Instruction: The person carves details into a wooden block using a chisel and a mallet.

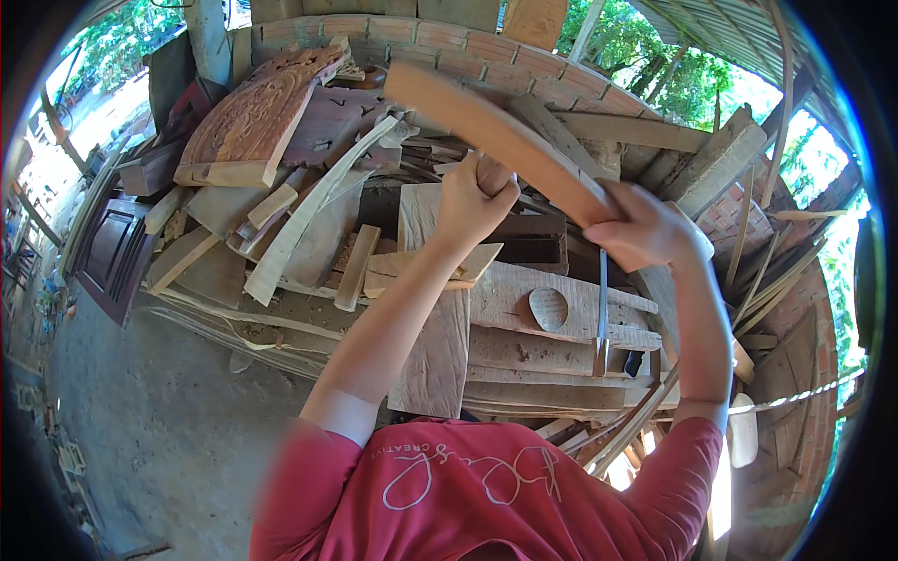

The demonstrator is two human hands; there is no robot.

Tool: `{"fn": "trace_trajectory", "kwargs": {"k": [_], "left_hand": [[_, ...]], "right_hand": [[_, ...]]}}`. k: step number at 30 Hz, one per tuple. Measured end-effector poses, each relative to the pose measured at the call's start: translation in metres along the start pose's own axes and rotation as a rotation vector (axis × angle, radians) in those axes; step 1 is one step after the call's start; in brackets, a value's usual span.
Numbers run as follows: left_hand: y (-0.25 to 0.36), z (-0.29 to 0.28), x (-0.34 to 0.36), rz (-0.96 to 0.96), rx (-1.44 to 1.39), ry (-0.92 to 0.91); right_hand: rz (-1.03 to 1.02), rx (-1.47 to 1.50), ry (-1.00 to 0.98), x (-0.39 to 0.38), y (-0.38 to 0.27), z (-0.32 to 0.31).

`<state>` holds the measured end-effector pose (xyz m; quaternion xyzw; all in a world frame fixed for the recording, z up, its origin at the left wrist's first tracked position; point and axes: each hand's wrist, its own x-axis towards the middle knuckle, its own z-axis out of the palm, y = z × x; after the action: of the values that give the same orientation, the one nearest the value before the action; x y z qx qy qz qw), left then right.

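A long, slightly curved piece of reddish-brown wood [505, 140] is raised over the cluttered workbench, slanting from upper left down to the right. My right hand [641, 224] is closed round its lower right end, a little blurred. Near its middle, my left hand [475, 201] makes a fist round a short, thick wooden grip [493, 175] that shows just under the long piece. Whether the two are joined, I cannot tell. Below my hands lie a shallow oval wooden dish [548, 309] and a long narrow metal tool [602, 309].
A thick plank [430, 346] extends toward me beneath my left forearm. Carved wooden panel [262, 112] and loose offcuts are piled at the left. Beams [720, 159] lean at the right, before a low brick wall [449, 42]. Concrete floor [187, 421] lies at lower left.
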<state>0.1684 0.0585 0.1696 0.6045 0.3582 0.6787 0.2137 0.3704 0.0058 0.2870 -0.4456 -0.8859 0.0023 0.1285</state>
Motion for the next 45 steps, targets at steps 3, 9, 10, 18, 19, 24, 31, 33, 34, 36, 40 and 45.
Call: {"fn": "trace_trajectory", "kwargs": {"k": [3,9,10,18,19,24,31,33,34,36,40,45], "left_hand": [[0.004,-0.004,0.000,-0.020,0.051,-0.013],[0.001,-0.001,0.000,-0.001,-0.002,-0.022],[-0.004,0.000,0.001,0.058,0.017,0.015],[0.008,-0.002,-0.007,0.017,-0.049,-0.010],[0.003,-0.001,-0.006,-0.002,-0.019,-0.033],[0.007,-0.014,-0.002,-0.119,-0.044,-0.044],[0.009,-0.012,-0.002,-0.002,-0.072,0.011],[0.004,-0.014,-0.001,0.036,-0.113,0.030],[0.002,-0.019,0.000,-0.018,-0.100,0.003],[0.003,-0.016,-0.002,-0.075,-0.083,-0.033],[0.000,-0.013,-0.002,-0.079,-0.017,-0.044],[-0.005,-0.018,-0.001,-0.088,-0.037,-0.029]], "right_hand": [[0.238,0.074,-0.132,0.016,0.003,-0.040],[0.094,0.575,0.020,0.019,-0.012,-0.040],[0.073,0.410,-0.043,0.020,-0.017,-0.038],[0.092,1.081,0.077,0.005,0.002,-0.024],[0.056,1.333,-0.118,0.004,0.008,-0.018],[0.238,0.295,-0.111,-0.004,-0.008,-0.027],[0.205,0.239,-0.206,-0.018,-0.009,-0.003],[0.158,0.201,-0.113,-0.026,-0.015,-0.021],[0.164,0.198,-0.110,-0.029,-0.011,-0.020],[0.196,0.997,0.206,-0.038,-0.002,-0.016],[0.453,0.246,-0.194,-0.037,-0.025,-0.012],[0.307,0.289,-0.064,-0.058,-0.010,-0.028]]}}
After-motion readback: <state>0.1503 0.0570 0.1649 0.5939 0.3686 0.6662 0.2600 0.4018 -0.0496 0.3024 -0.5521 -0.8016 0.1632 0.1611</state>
